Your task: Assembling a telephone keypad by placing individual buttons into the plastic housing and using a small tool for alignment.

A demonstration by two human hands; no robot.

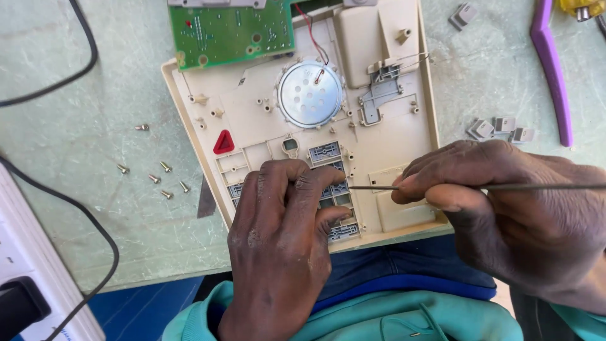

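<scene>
An opened beige plastic phone casing (pixel 252 120) lies inside-up on the green worktop, with a round metal speaker (pixel 310 94), a red triangular button (pixel 223 143) and rows of grey key pads (pixel 325 152). My left hand (pixel 278 240) presses down on the key pad area, fingers curled over it. My right hand (pixel 505 215) pinches a thin metal rod (pixel 372 187), whose tip points left at the keys beside my left fingers. A green circuit board (pixel 230 28) hangs off the casing's top, tied by red and black wires.
Several loose screws (pixel 158 177) lie left of the casing. Small grey key caps (pixel 502 128) sit to the right, another (pixel 464 15) further up. A purple tool handle (pixel 552 63) lies at top right. Black cables (pixel 88 221) and a white power strip (pixel 31 271) occupy the left.
</scene>
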